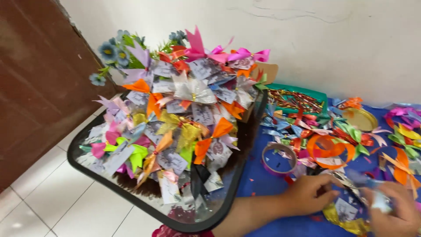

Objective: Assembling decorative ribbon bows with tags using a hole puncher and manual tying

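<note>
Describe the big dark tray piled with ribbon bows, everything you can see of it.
The tray is large, rounded at the corners, with a dark raised rim and a glossy, mirror-like base that reflects the pile. It lies flat, partly on the white tiled floor, its right edge meeting the blue cloth. A heap of ribbon bows with small paper tags covers most of it, with blue artificial flowers at the far end. A forearm passes by its near corner.

Multicoloured bows (184, 109) heaped on black-rimmed tray (144, 204); at 3 o'clock, blue cloth (263, 184), orange ribbon loop (330, 151), green box (302, 91).
</note>
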